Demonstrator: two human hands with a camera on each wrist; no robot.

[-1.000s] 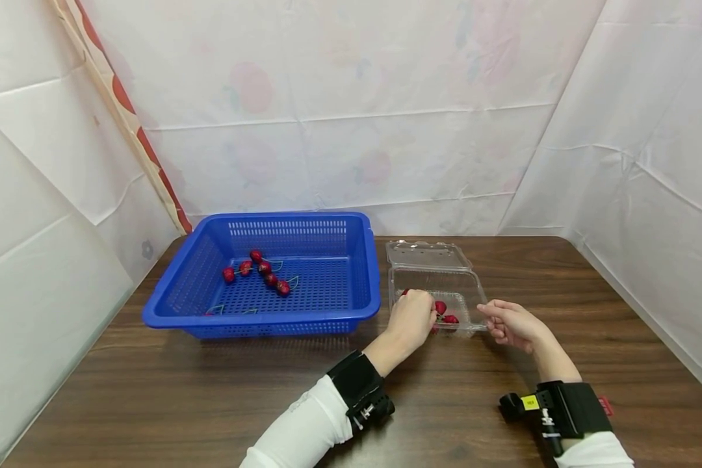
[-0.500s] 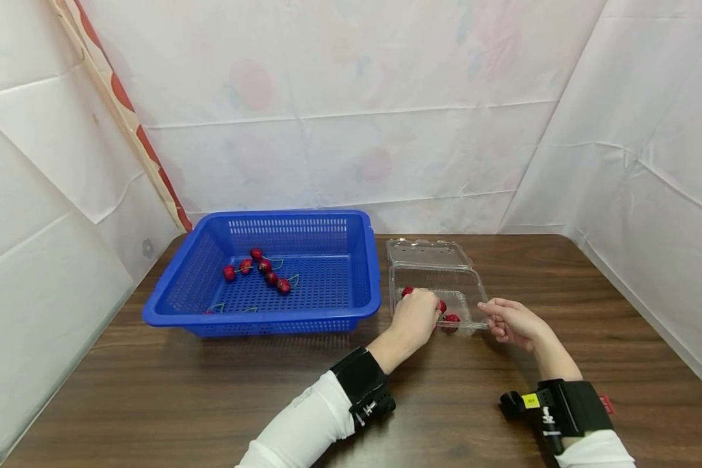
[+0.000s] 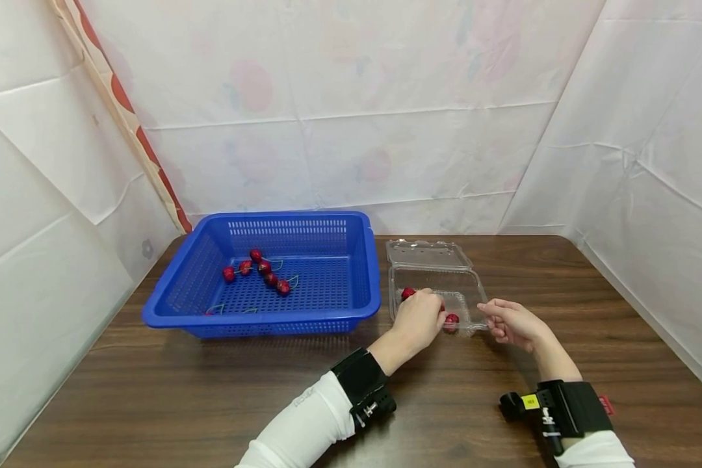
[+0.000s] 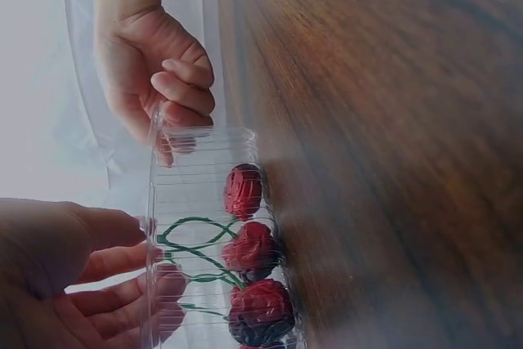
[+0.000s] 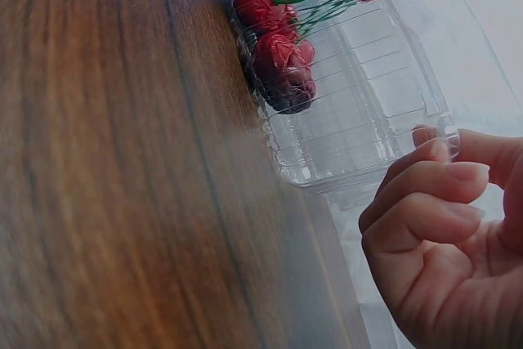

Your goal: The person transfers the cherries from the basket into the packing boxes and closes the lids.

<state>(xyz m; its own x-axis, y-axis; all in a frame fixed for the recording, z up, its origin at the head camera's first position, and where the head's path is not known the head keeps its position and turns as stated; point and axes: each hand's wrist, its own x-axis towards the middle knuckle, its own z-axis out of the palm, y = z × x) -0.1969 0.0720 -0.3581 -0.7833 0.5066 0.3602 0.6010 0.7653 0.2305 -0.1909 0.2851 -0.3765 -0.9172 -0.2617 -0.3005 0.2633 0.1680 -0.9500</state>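
Note:
A clear plastic clamshell box (image 3: pixel 435 278) stands on the table with its lid (image 3: pixel 429 255) tipped back. My left hand (image 3: pixel 416 317) reaches over the front rim into it. In the left wrist view its thumb and forefinger pinch green stems (image 4: pixel 196 221) at their upper ends. Red cherries (image 4: pixel 260 312) hang or rest at the box's bottom below; whether they touch it I cannot tell. One cherry (image 3: pixel 451 323) shows right of the hand, another (image 3: pixel 407 294) behind it; the hand hides the rest. My right hand (image 3: pixel 515 325) pinches the box's right front corner.
A blue perforated basket (image 3: pixel 363 273) stands left of the box, with several cherries (image 3: pixel 264 267) inside, some stems behind its front wall. Brown wooden table (image 3: pixel 210 403) lies in front. Pale sheets (image 3: pixel 327 130) hang behind and at both sides.
My left hand has shifted slightly right inside the box and now covers more of the cherries beside it. The right-hand cherry has turned a little. My right hand keeps its place.

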